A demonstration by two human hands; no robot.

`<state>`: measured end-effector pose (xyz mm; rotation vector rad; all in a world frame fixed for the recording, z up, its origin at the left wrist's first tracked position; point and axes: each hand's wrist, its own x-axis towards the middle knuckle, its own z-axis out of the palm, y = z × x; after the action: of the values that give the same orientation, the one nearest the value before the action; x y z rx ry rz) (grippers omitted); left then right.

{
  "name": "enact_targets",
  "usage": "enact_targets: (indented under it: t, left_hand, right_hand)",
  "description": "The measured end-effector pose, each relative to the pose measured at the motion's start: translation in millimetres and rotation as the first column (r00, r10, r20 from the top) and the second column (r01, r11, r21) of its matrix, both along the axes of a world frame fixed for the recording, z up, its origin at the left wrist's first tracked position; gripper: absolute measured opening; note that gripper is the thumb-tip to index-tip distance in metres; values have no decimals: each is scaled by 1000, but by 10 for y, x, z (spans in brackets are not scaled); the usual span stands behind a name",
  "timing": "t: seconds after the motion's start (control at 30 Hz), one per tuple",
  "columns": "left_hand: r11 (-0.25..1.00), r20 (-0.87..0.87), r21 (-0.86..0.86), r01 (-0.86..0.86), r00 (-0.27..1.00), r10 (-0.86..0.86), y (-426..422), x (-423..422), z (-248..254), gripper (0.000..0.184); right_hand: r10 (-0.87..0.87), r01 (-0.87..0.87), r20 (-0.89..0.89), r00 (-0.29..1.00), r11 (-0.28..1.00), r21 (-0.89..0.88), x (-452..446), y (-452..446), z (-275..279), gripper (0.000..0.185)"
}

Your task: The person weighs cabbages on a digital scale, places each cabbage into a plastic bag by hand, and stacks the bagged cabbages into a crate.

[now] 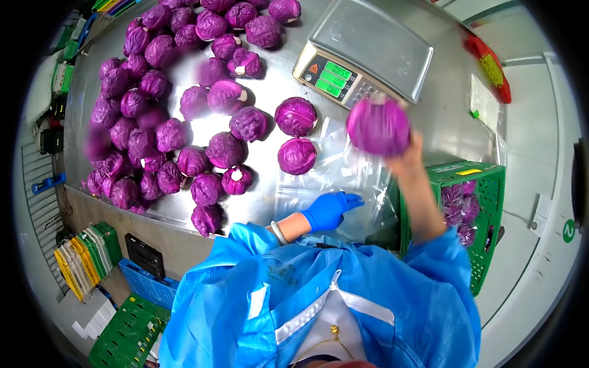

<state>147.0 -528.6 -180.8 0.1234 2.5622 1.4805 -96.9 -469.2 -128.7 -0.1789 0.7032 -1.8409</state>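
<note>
A red cabbage, blurred by motion, is in my bare right hand, just in front of the scale's keypad. My left hand wears a blue glove and rests over clear plastic bags with its fingers stretched to the right. Two loose red cabbages, one behind the other, sit beside the bags. The weighing scale has a bare metal pan and lit green digits on its display.
Many more red cabbages cover the left of the steel table. At the right stands a green crate with wrapped cabbages inside. A red and yellow packet lies at the far right edge. Crates are at the lower left.
</note>
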Motion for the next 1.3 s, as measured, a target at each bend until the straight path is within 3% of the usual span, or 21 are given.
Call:
enact_targets:
  t: [0.13,0.23,0.33,0.37,0.4,0.47,0.5,0.53,0.6,0.63,0.73,0.77,0.83,0.87,1.0,1.07,1.13,1.17,1.23,1.27,1.3]
  left_hand:
    - [926,140,368,-85,989,35,-121,42,-17,50]
    - [838,-27,514,-184,973,230,-82,109,288,73]
    - [936,-45,315,-159,982,182,63,412,416,90]
    - [960,-49,234,-155,984,170,116,487,433,90]
    - [991,272,130,13,961,-48,106,479,695,88]
    - [977,265,150,152,946,-188,278,567,749,86]
    - [962,261,160,220,931,-256,365,645,767,84]
    - [966,-119,233,111,989,-85,438,763,684,87]
    - [974,-188,227,-1,981,45,439,831,596,90]
    - [973,-225,226,-47,969,99,375,845,643,92]
    - [986,-30,154,-68,997,74,58,887,1059,94]
    - [991,49,118,-63,997,58,10,925,1103,95]
    - [985,-108,165,-43,992,62,101,1044,785,100]
    - [983,-92,180,-19,995,36,141,1080,756,101]
    - [981,5,188,41,999,-43,243,1212,809,83]
    - [971,86,236,41,994,-63,259,1233,809,66]
    - [950,76,311,12,996,-38,254,1309,724,66]
    - [954,41,299,-1,999,-12,229,1346,679,68]
    - [959,-37,282,-12,999,24,178,1381,621,70]
    - [958,167,278,72,978,-122,82,1327,738,89]
    - [956,125,286,60,987,-99,41,1305,719,90]
  right_hand:
    - [86,-91,33,996,974,206,1246,812,505,114]
    - [20,10,-102,995,959,283,1499,1276,108,100]
    - [155,135,-451,879,825,549,1736,1480,-63,91]
    - [137,162,-393,909,753,638,1833,1509,-140,87]
    - [115,177,-335,935,668,723,1930,1540,-218,84]
    - [22,126,-158,987,504,855,2063,1500,-150,76]
    - [65,143,-209,976,535,833,2135,1583,-145,71]
    - [105,160,-262,959,564,810,2195,1767,-134,67]
    - [351,187,-495,795,635,750,2144,2020,-53,43]
    - [315,239,-501,806,602,762,2139,1845,366,22]
    - [167,436,-709,686,685,583,1907,1611,829,15]
    - [114,521,-775,621,679,518,1853,1304,920,13]
    - [314,442,-949,2,852,282,1847,506,914,17]
    - [376,299,-919,-119,896,328,1859,146,799,34]
    - [348,178,-468,-812,912,369,1984,-789,-302,68]
    - [321,203,-363,-875,923,326,1924,-892,-542,68]
    - [297,217,-276,-914,933,288,1918,-937,-602,72]
    - [395,238,-436,-808,897,372,1888,-918,-614,75]
    - [579,239,-656,-484,809,538,1848,-886,-147,81]
    - [551,248,-772,-317,834,493,1854,-793,1,94]
    - [525,124,-851,23,843,523,1839,-666,267,95]
